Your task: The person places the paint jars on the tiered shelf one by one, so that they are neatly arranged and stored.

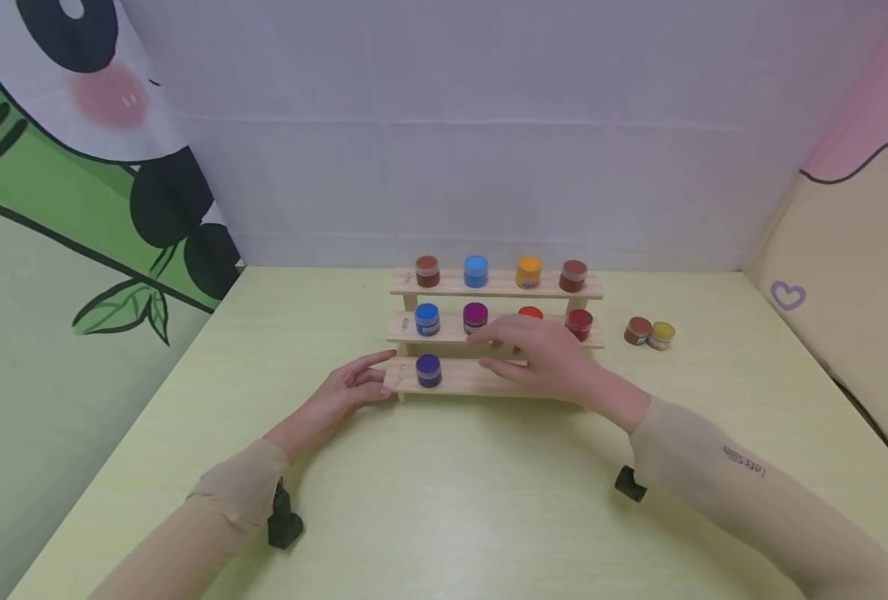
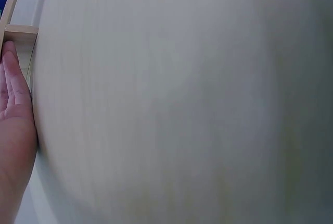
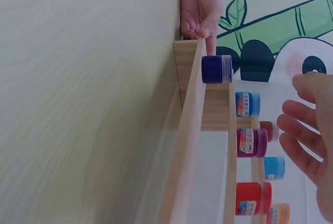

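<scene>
A three-tier wooden rack (image 1: pixel 481 387) stands on the table and bears small paint jars. My left hand (image 1: pixel 342 396) holds the left end of its lowest shelf, with thumb and fingers at the board's end. On that shelf sits a dark blue jar (image 1: pixel 428 372), also seen in the right wrist view. My right hand (image 1: pixel 552 354) hovers over the right part of the lowest shelf, fingers loosely bent around nothing. It partly hides a red jar (image 1: pixel 530 312) on the middle shelf. Beside that are a purple jar (image 1: pixel 475 318), a blue jar (image 1: pixel 427 319) and a dark red jar (image 1: pixel 579 324).
Brown (image 1: pixel 427 272), light blue (image 1: pixel 476 272), orange (image 1: pixel 529 272) and another brown jar (image 1: pixel 573 276) line the top shelf. To the rack's right, a brown jar (image 1: pixel 637 331) and a yellow jar (image 1: pixel 661 336) stand on the table. A cloth backdrop (image 1: pixel 451 183) rises behind.
</scene>
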Tool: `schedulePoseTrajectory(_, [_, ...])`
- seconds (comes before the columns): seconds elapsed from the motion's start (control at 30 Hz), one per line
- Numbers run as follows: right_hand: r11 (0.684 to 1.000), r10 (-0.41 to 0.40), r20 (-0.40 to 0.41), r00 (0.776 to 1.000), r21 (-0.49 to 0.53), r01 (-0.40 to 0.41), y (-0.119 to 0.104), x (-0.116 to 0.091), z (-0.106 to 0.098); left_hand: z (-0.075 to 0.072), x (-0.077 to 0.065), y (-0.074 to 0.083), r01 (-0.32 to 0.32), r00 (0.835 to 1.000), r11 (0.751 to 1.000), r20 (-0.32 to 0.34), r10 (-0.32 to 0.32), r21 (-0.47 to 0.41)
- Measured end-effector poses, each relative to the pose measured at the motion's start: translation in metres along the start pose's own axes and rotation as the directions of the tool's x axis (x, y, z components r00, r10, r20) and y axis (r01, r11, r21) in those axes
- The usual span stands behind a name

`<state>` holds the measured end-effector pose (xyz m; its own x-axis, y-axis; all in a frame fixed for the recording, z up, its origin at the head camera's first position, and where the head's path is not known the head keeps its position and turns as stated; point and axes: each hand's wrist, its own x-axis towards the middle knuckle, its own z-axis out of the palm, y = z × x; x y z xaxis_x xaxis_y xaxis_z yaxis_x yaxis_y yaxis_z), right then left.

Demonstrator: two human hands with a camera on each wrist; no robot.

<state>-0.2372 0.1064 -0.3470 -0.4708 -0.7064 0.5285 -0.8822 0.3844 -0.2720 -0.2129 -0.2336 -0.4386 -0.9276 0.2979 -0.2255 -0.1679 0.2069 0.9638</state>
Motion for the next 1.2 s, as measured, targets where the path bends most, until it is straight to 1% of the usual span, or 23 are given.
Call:
schedulePoseTrajectory(0.1, [0.998, -0.060, -0.106, 0.993, -0.031, 0.057, 0.004, -0.007, -0.007, -0.001, 0.001, 0.000, 0.006, 1.000, 1.000, 0.000, -0.006, 0.003])
schedulePoseTrajectory(0.2, [0.995, -0.097, -0.210, 0.973, -0.050, 0.089, 0.009, -0.016, -0.015, -0.002, 0.001, -0.001, 0.010, 1.000, 1.000, 0.003, -0.010, 0.009])
schedulePoseTrajectory(0.27, [0.995, -0.103, -0.267, 0.958, -0.046, 0.094, 0.013, -0.021, -0.020, -0.002, 0.001, 0.000, 0.012, 1.000, 1.000, 0.000, -0.012, 0.007])
schedulePoseTrajectory(0.33, [0.996, -0.091, -0.309, 0.947, -0.021, 0.089, 0.017, -0.025, -0.026, -0.002, 0.001, 0.000, 0.011, 1.000, 1.000, -0.002, -0.011, 0.009])
schedulePoseTrajectory(0.4, [0.996, -0.087, -0.344, 0.935, -0.006, 0.091, 0.022, -0.030, -0.032, -0.002, 0.000, 0.000, 0.012, 1.000, 1.000, -0.002, -0.012, 0.004])
schedulePoseTrajectory(0.53, [0.995, -0.093, -0.411, 0.907, -0.013, 0.096, 0.030, -0.037, -0.043, -0.001, 0.001, -0.001, 0.010, 1.000, 1.000, 0.004, -0.010, -0.003])
schedulePoseTrajectory(0.63, [0.997, -0.075, -0.449, 0.890, -0.037, 0.065, 0.037, -0.043, -0.049, -0.001, 0.001, -0.001, 0.003, 1.000, 1.000, 0.006, -0.003, -0.005])
schedulePoseTrajectory(0.73, [0.998, -0.040, -0.486, 0.873, -0.060, 0.012, 0.045, -0.048, -0.054, -0.001, 0.002, -0.002, -0.007, 1.000, 1.000, 0.009, 0.007, -0.002])
schedulePoseTrajectory(0.83, [0.997, -0.008, -0.529, 0.849, -0.071, -0.035, 0.054, -0.055, -0.057, -0.001, 0.003, -0.003, -0.006, 1.000, 1.000, 0.008, 0.006, -0.002])
schedulePoseTrajectory(0.9, [0.997, 0.009, -0.557, 0.831, -0.058, -0.050, 0.062, -0.059, -0.058, 0.000, 0.003, -0.003, 0.000, 1.000, 1.000, 0.007, 0.000, 0.002])
schedulePoseTrajectory(0.97, [0.996, 0.030, -0.576, 0.817, -0.053, -0.075, 0.070, -0.065, -0.059, 0.000, 0.003, -0.003, 0.004, 1.000, 1.000, 0.004, -0.004, 0.002])
schedulePoseTrajectory(1.07, [0.994, 0.069, -0.588, 0.806, -0.030, -0.107, 0.081, -0.074, -0.061, 0.000, 0.003, -0.003, 0.007, 1.000, 1.000, 0.002, -0.007, 0.009])
schedulePoseTrajectory(1.2, [0.986, 0.137, -0.578, 0.804, 0.004, -0.165, 0.093, -0.088, -0.065, -0.001, 0.004, -0.003, 0.000, 1.000, 1.000, 0.000, 0.000, 0.010])
